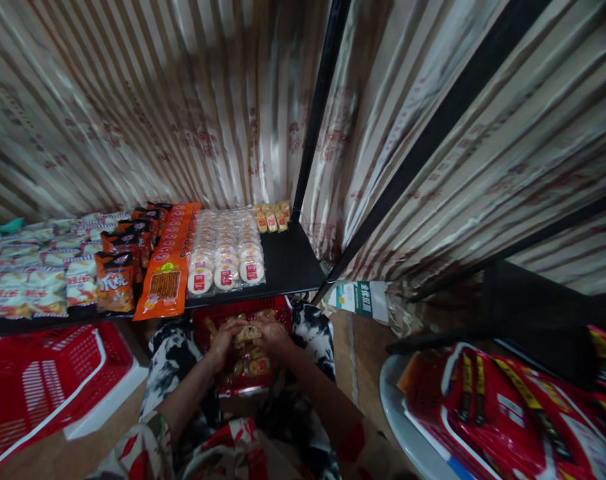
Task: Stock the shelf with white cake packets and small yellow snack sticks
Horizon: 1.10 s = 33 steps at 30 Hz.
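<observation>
Between my knees sits a red basket (241, 392) with several small yellow wrapped snacks (257, 365) in it. Over this basket my left hand (225, 340) and my right hand (275, 335) come together, fingers closed on a small yellow snack packet (247, 333) from either side. Its print is too dim to read. Just beyond my hands is a black shelf (290, 260). At its right back corner lie similar small yellow packets (271, 219), beside rows of round white wrapped cakes (227, 267).
Left along the shelf are an orange snack strip (165, 267), orange-black bags (115, 280) and white snack bags (45, 290). An empty-looking red basket (37, 380) stands lower left. At right, red packages (503, 407) lie by a grey tub (390, 393). Black frame bars (407, 180) cross a striped curtain (207, 100).
</observation>
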Available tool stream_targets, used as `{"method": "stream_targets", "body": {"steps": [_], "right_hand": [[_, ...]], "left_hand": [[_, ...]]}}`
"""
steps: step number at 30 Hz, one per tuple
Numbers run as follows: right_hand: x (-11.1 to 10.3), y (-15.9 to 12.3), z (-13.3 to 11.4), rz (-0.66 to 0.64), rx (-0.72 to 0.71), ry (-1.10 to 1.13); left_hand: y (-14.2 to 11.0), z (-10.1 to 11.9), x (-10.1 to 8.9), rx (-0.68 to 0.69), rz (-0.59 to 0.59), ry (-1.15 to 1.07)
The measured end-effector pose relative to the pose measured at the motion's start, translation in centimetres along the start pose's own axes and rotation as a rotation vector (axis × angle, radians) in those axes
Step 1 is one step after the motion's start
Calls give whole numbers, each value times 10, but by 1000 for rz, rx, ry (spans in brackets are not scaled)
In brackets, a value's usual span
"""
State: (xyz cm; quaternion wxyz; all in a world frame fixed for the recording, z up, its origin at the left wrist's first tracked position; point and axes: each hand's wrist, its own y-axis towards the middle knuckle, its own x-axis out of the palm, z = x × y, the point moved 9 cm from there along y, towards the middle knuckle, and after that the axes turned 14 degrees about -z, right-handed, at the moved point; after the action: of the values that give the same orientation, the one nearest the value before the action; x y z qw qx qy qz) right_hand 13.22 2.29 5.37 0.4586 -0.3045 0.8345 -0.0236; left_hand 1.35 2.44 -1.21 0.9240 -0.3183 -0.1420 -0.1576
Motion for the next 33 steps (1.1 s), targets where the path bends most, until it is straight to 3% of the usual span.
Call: {"method": "stream_targets", "body": {"steps": [17, 28, 33], "right_hand": [[-48, -29, 10, 182, -59, 54], [-76, -47, 29, 276, -44, 205], [-83, -52, 39, 334, -63, 382]], "left_hand": [[-6, 45, 52, 72, -119, 7], [5, 62, 86, 75, -217, 83], [9, 69, 98, 61, -214, 72]]}}
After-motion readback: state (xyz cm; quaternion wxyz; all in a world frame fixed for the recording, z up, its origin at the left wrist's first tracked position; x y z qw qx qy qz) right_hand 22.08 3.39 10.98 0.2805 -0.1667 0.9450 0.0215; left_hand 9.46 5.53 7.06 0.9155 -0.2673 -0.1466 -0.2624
